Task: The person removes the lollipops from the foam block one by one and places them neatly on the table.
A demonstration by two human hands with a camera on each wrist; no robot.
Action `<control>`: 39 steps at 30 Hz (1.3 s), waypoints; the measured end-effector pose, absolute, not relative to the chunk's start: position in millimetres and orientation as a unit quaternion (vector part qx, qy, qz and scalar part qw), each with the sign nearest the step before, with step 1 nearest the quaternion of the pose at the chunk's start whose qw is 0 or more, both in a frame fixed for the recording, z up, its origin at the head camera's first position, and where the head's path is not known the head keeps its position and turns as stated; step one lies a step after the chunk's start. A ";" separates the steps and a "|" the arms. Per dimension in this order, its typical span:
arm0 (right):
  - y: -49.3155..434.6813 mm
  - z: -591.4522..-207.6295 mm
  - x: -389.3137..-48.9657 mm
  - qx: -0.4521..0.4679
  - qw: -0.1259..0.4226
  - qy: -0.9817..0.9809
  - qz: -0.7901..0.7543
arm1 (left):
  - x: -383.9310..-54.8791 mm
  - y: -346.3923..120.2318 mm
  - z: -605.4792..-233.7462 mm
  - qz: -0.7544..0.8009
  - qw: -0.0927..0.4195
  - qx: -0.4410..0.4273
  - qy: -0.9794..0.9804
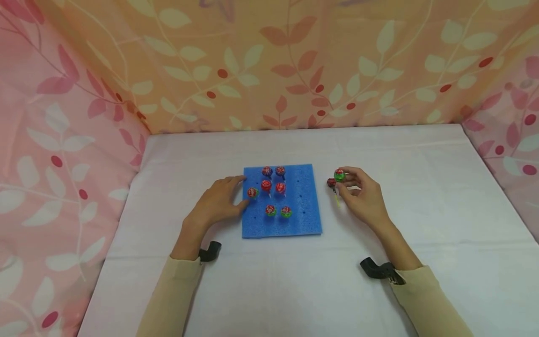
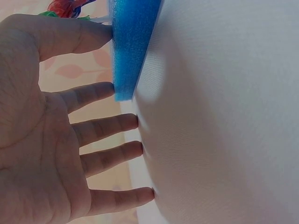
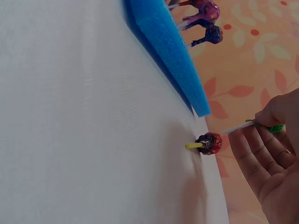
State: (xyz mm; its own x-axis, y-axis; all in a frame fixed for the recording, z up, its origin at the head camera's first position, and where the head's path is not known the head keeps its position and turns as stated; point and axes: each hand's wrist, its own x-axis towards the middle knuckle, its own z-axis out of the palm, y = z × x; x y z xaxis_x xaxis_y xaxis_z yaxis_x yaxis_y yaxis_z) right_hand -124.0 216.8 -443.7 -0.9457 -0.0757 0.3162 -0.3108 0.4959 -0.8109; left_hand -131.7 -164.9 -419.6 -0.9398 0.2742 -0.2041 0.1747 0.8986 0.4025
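Observation:
My left hand (image 1: 215,201) rests at the left side of a blue foam board (image 1: 290,228). In the left wrist view its thumb and index fingertip touch the foam's edge, while the other straight fingers (image 2: 114,156) reach down to the table. To the right of the board, my right hand (image 1: 365,197) pinches a green-and-red lollipop (image 1: 339,175), thumb near the top of its white stick (image 3: 240,127). A dark red lollipop (image 1: 331,183) with a yellow stick lies on the table beside that hand. Several lollipops, such as a red one (image 1: 280,188), stand upright in the board.
Small holes (image 1: 304,212) dot the board to the right and left of the standing lollipops. A white cloth (image 1: 269,290) covers the table. Leaf-patterned curtains (image 1: 294,65) hang behind and at both sides. A black wrist mount (image 1: 381,270) sits at each sleeve.

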 end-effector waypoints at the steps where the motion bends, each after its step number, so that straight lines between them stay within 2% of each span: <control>1: 217.9 -444.3 -124.2 0.111 0.120 -0.858 0.487 | -131.8 -164.8 -419.9 0.193 0.129 0.117 0.966; 18: 232.5 -452.9 -125.8 0.081 0.105 -0.882 0.451 | -131.9 -164.1 -418.5 0.194 0.131 0.118 0.965; 39: 233.5 -444.1 -133.9 0.051 0.049 -0.914 0.400 | -132.0 -164.4 -418.9 0.191 0.127 0.120 0.966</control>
State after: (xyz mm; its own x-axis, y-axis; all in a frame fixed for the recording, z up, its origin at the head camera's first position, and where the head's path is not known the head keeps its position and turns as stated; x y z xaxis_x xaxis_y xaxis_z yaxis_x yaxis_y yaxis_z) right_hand -133.9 233.5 -444.1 -0.9901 -0.0540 0.1296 -0.1319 0.6748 -0.7262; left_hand -132.0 -164.4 -418.9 -0.9388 0.2811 -0.1993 0.1843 0.8982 0.3991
